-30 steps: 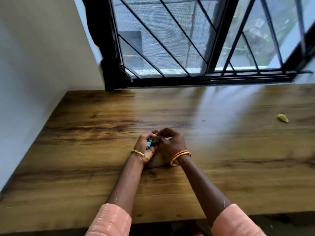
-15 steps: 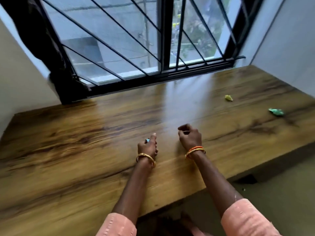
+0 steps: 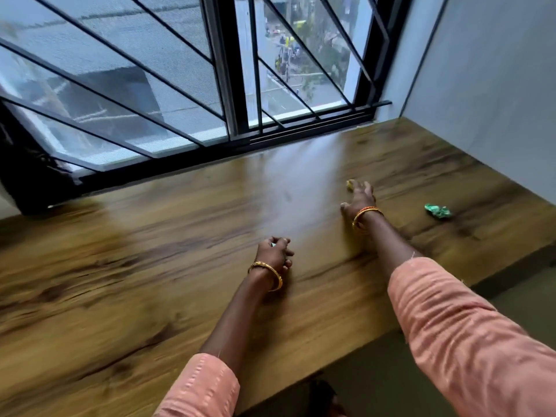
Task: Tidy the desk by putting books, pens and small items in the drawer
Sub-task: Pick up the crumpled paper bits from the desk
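A: So, what was new with the near hand?

B: The left hand (image 3: 275, 254) had stayed low on the counter (image 3: 120, 296). Its grip was curled tight round a small blue bit (image 3: 273, 244). Only a speck of it showed.

A: And the other one?

B: The right hand (image 3: 359, 200) had let go of its partner and shot far out, arm long and straight. A moment before it was balled up close by. Now its grip was loose, fingers spread flat, tips touching the yellow scrap (image 3: 349, 185).

A: Was that good for tidying?

B: I think so. One bit was held, one nearly got. The green scrap (image 3: 437, 211) lay further right, alone. No drawer showed.
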